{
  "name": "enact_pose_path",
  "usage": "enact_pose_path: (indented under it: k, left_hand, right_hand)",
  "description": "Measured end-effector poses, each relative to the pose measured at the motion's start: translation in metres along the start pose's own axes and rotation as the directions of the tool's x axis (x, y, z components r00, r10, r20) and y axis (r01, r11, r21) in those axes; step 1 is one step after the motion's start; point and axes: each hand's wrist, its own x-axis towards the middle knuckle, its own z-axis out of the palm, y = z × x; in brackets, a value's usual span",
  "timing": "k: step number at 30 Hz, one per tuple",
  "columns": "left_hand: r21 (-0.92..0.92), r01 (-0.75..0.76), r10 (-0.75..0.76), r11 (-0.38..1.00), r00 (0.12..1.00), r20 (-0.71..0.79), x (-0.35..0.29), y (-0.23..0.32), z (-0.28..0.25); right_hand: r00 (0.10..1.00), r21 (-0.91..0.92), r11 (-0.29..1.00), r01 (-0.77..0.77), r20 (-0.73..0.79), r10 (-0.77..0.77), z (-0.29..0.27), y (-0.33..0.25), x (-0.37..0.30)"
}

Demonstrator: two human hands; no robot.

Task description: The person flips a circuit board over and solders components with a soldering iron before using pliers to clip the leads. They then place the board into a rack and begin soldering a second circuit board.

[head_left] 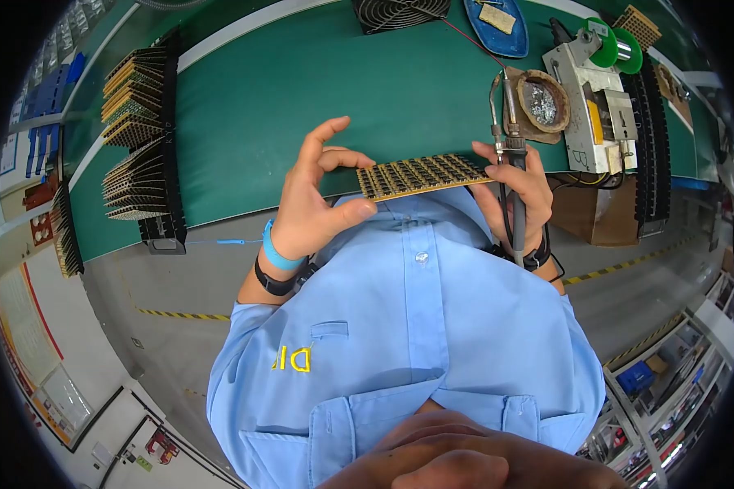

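A panel of circuit boards [422, 176], yellow-edged with rows of dark parts, is held tilted in front of my chest at the green table's near edge. My left hand [308, 200] grips its left end between thumb and fingers, the forefinger raised off it. My right hand [532, 189] steadies the right end with its fingertips. That same hand holds a soldering iron [516, 216], its metal shaft pointing away from me and a thin bent tube fixed beside it. The iron's tip is apart from the panel, near a round tip-cleaning dish [564, 104] with silvery bits inside.
On the left, a black rack [170, 138] holds several similar panels upright. At right stand a solder feeder [575, 106] with a green solder reel [602, 45] and another black rack [651, 155]. A fan [395, 12] and blue tray [510, 45] are at the back.
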Motion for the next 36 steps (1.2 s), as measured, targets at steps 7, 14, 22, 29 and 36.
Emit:
enact_pose_path:
  k: [7, 14, 22, 29, 36]
  left_hand:
    - [-0.199, 0.06, -0.05, 0.978, 0.997, 0.058, -0.002, -0.004, -0.001]
    - [-0.181, 0.004, 0.004, 0.983, 0.999, 0.047, 0.001, -0.005, 0.0]
    - [0.091, -0.202, 0.202, 0.975, 0.979, 0.005, 0.009, -0.008, -0.002]
    - [0.503, -0.563, 0.483, 0.656, 0.825, 0.294, 0.023, 0.018, 0.009]
    - [0.247, -0.277, 0.275, 0.928, 0.96, 0.044, 0.04, 0.019, 0.019]
  right_hand:
    - [0.993, -0.006, 0.993, 0.117, 0.014, -0.117, -0.007, -0.01, 0.006]
    - [0.987, 0.059, 0.991, 0.122, 0.096, -0.128, -0.012, -0.012, 0.006]
    - [0.986, 0.073, 0.997, 0.035, 0.159, -0.046, -0.018, 0.001, 0.017]
    - [0.992, 0.024, 0.999, -0.027, 0.128, 0.024, -0.01, 0.001, 0.03]
    - [0.973, -0.004, 0.999, 0.053, 0.226, -0.051, -0.029, -0.015, 0.028]
